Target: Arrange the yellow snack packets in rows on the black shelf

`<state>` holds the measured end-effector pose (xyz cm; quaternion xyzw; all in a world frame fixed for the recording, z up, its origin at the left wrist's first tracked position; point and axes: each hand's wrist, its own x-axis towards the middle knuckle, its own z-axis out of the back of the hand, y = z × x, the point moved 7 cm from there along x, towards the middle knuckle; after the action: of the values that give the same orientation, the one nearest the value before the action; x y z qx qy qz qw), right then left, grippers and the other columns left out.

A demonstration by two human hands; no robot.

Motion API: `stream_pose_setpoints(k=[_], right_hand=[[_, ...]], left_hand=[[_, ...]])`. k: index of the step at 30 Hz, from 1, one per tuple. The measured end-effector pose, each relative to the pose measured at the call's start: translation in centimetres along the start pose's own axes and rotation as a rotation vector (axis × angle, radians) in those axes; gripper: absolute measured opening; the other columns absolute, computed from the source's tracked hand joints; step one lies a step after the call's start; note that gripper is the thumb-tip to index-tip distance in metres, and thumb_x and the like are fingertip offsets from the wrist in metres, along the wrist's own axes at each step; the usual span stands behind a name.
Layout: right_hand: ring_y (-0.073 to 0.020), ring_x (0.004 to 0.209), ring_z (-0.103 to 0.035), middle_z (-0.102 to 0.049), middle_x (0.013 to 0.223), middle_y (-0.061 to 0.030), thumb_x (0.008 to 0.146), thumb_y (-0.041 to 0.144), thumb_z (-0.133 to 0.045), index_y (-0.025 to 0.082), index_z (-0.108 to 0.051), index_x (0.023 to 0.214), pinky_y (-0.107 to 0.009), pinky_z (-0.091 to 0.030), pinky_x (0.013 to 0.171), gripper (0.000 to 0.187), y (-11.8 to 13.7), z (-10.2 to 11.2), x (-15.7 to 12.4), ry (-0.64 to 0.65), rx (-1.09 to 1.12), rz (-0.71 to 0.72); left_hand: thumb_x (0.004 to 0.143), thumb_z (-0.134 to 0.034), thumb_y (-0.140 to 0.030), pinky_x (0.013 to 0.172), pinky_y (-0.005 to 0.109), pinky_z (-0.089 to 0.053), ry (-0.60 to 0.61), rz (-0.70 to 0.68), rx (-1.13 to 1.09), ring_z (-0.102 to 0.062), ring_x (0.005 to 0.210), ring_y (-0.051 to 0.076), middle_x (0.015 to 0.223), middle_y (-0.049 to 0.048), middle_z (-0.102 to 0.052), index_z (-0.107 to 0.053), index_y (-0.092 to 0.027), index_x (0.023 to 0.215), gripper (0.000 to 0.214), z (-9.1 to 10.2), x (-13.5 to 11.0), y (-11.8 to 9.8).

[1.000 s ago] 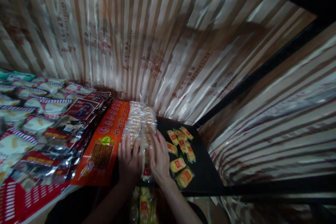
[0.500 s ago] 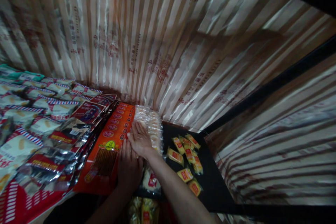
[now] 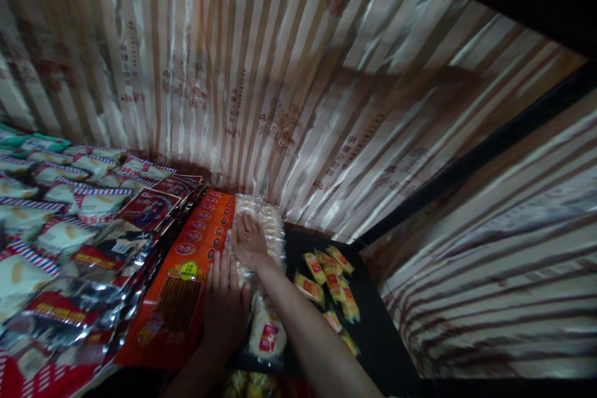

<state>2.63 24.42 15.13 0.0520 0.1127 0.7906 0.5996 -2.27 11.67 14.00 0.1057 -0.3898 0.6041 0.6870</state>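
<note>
Flat on the clear plastic packs of pale round crackers (image 3: 273, 230) lies my right hand (image 3: 250, 242), fingers stretched out. My left hand (image 3: 224, 301) rests just below and to its left, flat with its fingers extended, along the right edge of a long orange snack bag (image 3: 175, 305) and beside the clear packs. Neither hand grips anything. Nearer me, a clear pack with a red label (image 3: 268, 337) sits between my forearms. The orange bag has a printed picture of brown sticks and a yellow round mark.
Rows of white snack bags (image 3: 102, 202) and dark red packs (image 3: 148, 206) fill the left side. Several small yellow packets (image 3: 310, 288) lie on the black surface (image 3: 373, 329) at right. Pleated printed sheeting (image 3: 280, 74) stands behind, with a dark slanting bar (image 3: 466, 165).
The view has shifted slightly, so the goods appear lower and a little further left. Both hands stay flat on the packs, with the right fingers a little more spread.
</note>
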Motion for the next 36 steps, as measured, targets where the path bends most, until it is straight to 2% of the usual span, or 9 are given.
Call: stream_pose_setpoints(k=[5, 10, 14, 19, 23, 27, 30, 33, 36], right_hand=[[-0.0178, 0.138, -0.011, -0.019, 0.149, -0.0091, 0.092, 0.05, -0.009, 0.013, -0.02, 0.142, -0.037, -0.007, 0.11, 0.064, -0.2, 0.1, 0.3, 0.009, 0.001, -0.005], [-0.0211, 0.139, -0.004, -0.013, 0.15, -0.0081, 0.09, 0.055, -0.01, 0.015, -0.018, 0.143, -0.04, -0.002, 0.11, 0.066, -0.5, 1.6, 3.9, -0.039, -0.036, -0.014], [-0.0224, 0.138, -0.008, -0.015, 0.15, -0.0075, 0.09, 0.054, -0.013, 0.016, -0.016, 0.143, -0.043, -0.003, 0.109, 0.065, -1.0, 1.1, 6.1, 0.023, -0.066, -0.038], [-0.0211, 0.137, -0.015, -0.025, 0.147, -0.0105, 0.09, 0.053, -0.012, 0.011, -0.023, 0.141, -0.04, -0.007, 0.109, 0.066, -1.2, 0.5, 5.8, 0.031, -0.075, -0.026], [-0.0224, 0.136, -0.017, -0.027, 0.147, -0.0102, 0.09, 0.054, -0.013, 0.013, -0.025, 0.141, -0.041, -0.007, 0.109, 0.067, -1.2, 0.8, 6.1, -0.017, -0.077, -0.035], [-0.0214, 0.138, -0.01, -0.018, 0.15, -0.0078, 0.089, 0.056, -0.013, 0.015, -0.024, 0.141, -0.041, -0.002, 0.11, 0.067, -0.7, 1.2, 8.0, -0.055, -0.099, -0.006], [-0.0205, 0.138, -0.005, -0.015, 0.15, -0.0063, 0.089, 0.056, -0.012, 0.017, -0.025, 0.141, -0.043, -0.001, 0.11, 0.066, -0.4, 0.9, 9.4, 0.003, -0.113, 0.024], [-0.0222, 0.137, -0.013, -0.021, 0.149, -0.0094, 0.09, 0.055, -0.012, 0.015, -0.026, 0.14, -0.045, -0.003, 0.109, 0.066, -0.6, 0.4, 10.0, 0.083, -0.127, -0.002], [-0.023, 0.135, -0.02, -0.027, 0.146, -0.0109, 0.089, 0.055, -0.013, 0.014, -0.027, 0.14, -0.044, -0.006, 0.109, 0.067, -0.9, 0.2, 9.9, 0.081, -0.132, -0.021]], left_hand=[[0.082, -0.045, -0.022, 0.103, 0.05, -0.032, 0.007, 0.017, 0.003, -0.022, 0.135, 0.031, 0.142, 0.0213, -0.031, -0.032, -0.003, 0.133, 0.055, -0.6, -0.5, -0.1], [0.082, -0.045, -0.021, 0.104, 0.049, -0.031, 0.008, -0.022, 0.009, -0.018, 0.136, 0.031, 0.144, 0.0179, -0.029, -0.038, -0.007, 0.13, 0.05, 0.0, 0.1, -0.2], [0.081, -0.047, -0.021, 0.103, 0.048, -0.031, 0.026, -0.035, 0.034, -0.017, 0.136, 0.031, 0.143, 0.0171, -0.031, -0.043, -0.008, 0.127, 0.048, 0.1, 0.4, -0.1], [0.081, -0.047, -0.021, 0.102, 0.047, -0.032, 0.057, 0.004, 0.064, -0.017, 0.136, 0.031, 0.141, 0.0176, -0.035, -0.044, -0.006, 0.126, 0.047, -0.2, 0.4, 0.1], [0.08, -0.047, -0.021, 0.101, 0.046, -0.035, 0.052, 0.01, 0.059, -0.019, 0.136, 0.03, 0.142, 0.016, -0.035, -0.046, -0.009, 0.125, 0.046, -0.2, 0.4, 0.1], [0.079, -0.048, -0.019, 0.101, 0.046, -0.035, 0.04, 0.023, 0.034, -0.019, 0.136, 0.03, 0.142, 0.0144, -0.034, -0.046, -0.01, 0.124, 0.046, -0.4, 0.2, 0.2], [0.08, -0.047, -0.019, 0.101, 0.047, -0.035, 0.054, 0.038, 0.036, -0.017, 0.136, 0.031, 0.143, 0.0157, -0.033, -0.047, -0.009, 0.123, 0.044, -0.8, 0.2, 0.2], [0.08, -0.047, -0.019, 0.101, 0.048, -0.034, 0.059, 0.036, 0.044, -0.017, 0.136, 0.032, 0.143, 0.0171, -0.031, -0.046, -0.008, 0.123, 0.044, -1.0, 0.1, 0.2], [0.08, -0.047, -0.019, 0.102, 0.048, -0.034, 0.054, 0.049, 0.031, -0.018, 0.136, 0.031, 0.143, 0.0153, -0.032, -0.044, -0.01, 0.125, 0.046, -1.0, 0.1, 0.2]])
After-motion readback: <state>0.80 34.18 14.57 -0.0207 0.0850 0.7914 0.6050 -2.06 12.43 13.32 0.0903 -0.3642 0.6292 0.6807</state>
